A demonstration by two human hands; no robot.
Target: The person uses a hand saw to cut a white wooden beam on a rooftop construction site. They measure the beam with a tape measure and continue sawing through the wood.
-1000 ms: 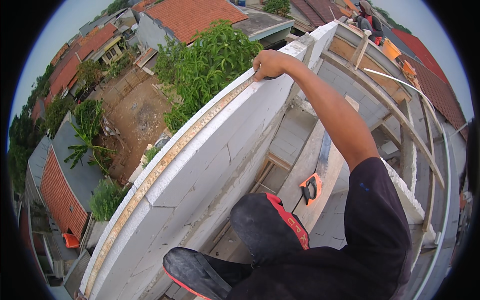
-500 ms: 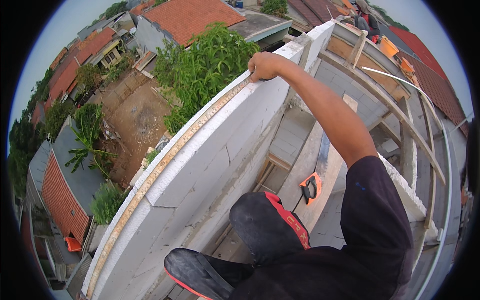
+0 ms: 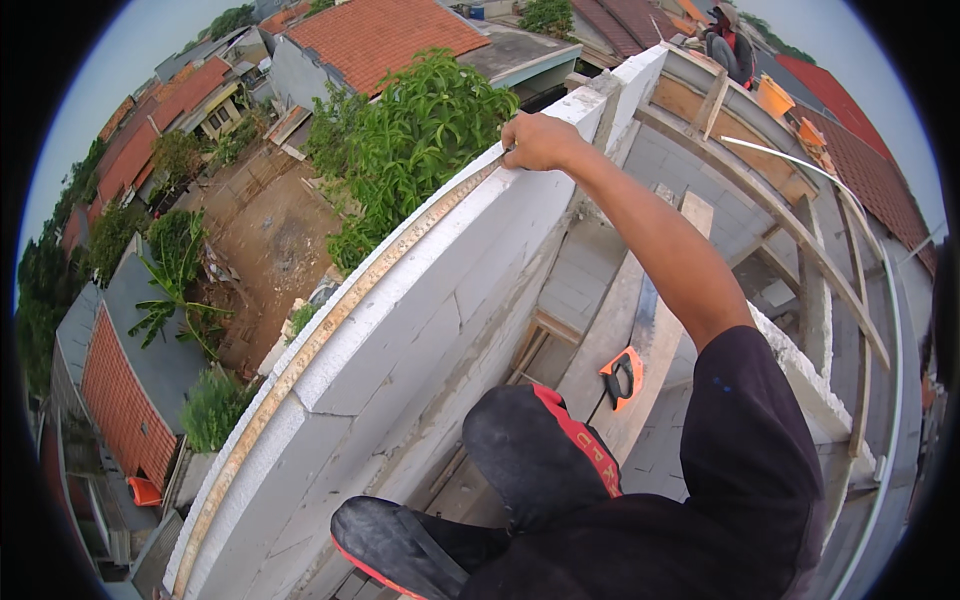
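A long, worn tan strip with dark marks, looking like a measuring tape (image 3: 330, 330), lies along the top of a white block wall (image 3: 470, 290). At its far end my right hand (image 3: 542, 142) reaches over the wall's top edge. The fingers are closed on the tape there; a small dark bit shows beneath them. The tape's near end runs down to the lower left of the picture. My left hand is not in view. An orange and black handsaw (image 3: 622, 378) rests on a plank (image 3: 655, 345) beside my bent knee.
Beyond the wall the ground drops to a dirt yard (image 3: 270, 220) and a leafy tree (image 3: 420, 140). On the right are wooden framing pieces (image 3: 780, 190) and a bent white pipe (image 3: 893, 370). A person (image 3: 730, 42) crouches at the far upper right near an orange bucket (image 3: 773, 97).
My right hand has shifted slightly to the right and down, its fingers still on the tape. The far person's head and upper body have moved a little to the left.
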